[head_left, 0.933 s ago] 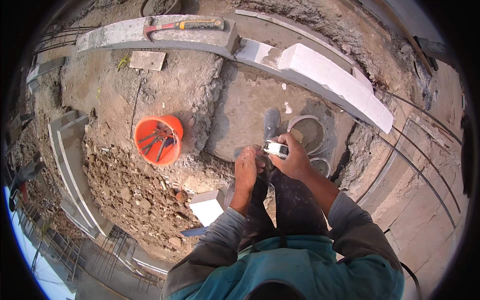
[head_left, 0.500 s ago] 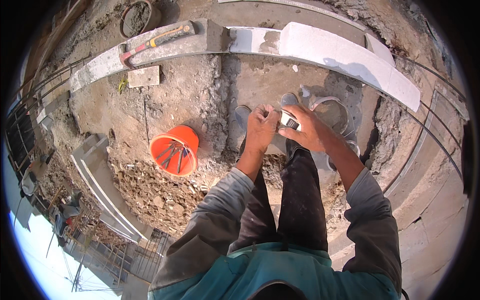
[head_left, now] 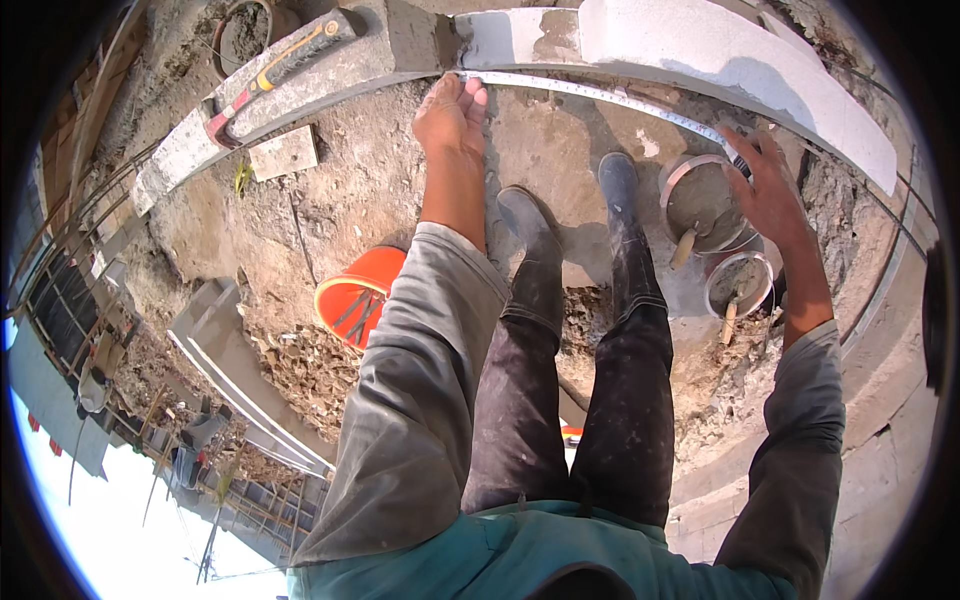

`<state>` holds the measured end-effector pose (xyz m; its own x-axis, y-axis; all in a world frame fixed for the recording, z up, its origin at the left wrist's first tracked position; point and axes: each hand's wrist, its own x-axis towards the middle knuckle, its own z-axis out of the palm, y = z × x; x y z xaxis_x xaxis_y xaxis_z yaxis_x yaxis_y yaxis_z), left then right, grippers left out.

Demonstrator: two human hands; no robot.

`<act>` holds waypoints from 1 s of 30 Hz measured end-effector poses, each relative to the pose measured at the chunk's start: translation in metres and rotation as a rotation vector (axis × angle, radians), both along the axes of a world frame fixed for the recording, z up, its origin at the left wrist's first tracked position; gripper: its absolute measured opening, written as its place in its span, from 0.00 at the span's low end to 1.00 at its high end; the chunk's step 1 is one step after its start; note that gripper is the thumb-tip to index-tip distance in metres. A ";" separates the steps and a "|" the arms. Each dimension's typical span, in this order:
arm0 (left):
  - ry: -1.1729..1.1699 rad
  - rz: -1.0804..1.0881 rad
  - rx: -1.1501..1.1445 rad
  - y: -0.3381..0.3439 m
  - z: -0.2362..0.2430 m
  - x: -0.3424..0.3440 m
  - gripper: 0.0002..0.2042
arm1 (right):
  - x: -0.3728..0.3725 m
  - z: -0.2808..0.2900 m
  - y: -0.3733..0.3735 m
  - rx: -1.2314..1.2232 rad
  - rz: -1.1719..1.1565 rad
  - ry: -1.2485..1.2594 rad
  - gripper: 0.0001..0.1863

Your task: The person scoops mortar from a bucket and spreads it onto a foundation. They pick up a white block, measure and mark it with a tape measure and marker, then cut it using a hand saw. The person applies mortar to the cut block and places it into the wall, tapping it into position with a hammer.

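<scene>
A tape measure's blade [head_left: 590, 90] stretches along the front edge of a curved pale block [head_left: 690, 60]. My left hand [head_left: 450, 115] pinches its end near the joint with the greyer block [head_left: 380, 65]. My right hand [head_left: 760, 175] is closed on the tape's case, mostly hidden by the fingers, at the blade's right end. A red and yellow-handled hammer [head_left: 270, 75] lies on the greyer block. Two buckets of grey mix [head_left: 705, 200] [head_left: 740, 275], with wooden-handled tools in them, stand beside my right boot.
An orange bucket [head_left: 345, 285] holding metal tools stands left of my legs, partly behind my left arm. Rubble [head_left: 280, 360] and curved block edges [head_left: 240, 390] lie lower left. Rebar [head_left: 900, 230] juts at the right. A small flat slab [head_left: 282, 152] lies below the hammer.
My hands have moved forward and apart, from holding the compact tape measure together to holding its blade extended along the block. My view has shifted, showing both boots.
</scene>
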<state>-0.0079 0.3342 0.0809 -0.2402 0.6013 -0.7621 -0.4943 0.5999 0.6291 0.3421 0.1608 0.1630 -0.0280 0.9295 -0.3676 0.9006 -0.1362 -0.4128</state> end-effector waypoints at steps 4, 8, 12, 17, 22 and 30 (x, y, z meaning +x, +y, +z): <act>0.040 -0.029 -0.065 0.015 0.000 -0.006 0.07 | -0.012 -0.025 0.021 0.088 -0.027 0.077 0.27; 0.073 -0.033 -0.061 0.023 -0.005 -0.004 0.07 | -0.013 -0.032 0.025 0.141 -0.025 -0.025 0.27; 0.083 0.045 -0.086 0.027 0.005 0.004 0.07 | -0.006 -0.036 0.020 0.264 -0.039 -0.155 0.26; 0.085 0.048 -0.081 0.027 0.007 0.002 0.09 | -0.011 -0.049 0.012 0.293 -0.145 -0.199 0.25; 0.070 0.061 -0.073 0.027 0.009 0.006 0.09 | -0.018 -0.045 0.016 0.265 -0.194 -0.208 0.25; 0.044 0.075 -0.059 0.031 0.004 -0.001 0.08 | -0.024 -0.044 0.023 0.246 -0.214 -0.211 0.26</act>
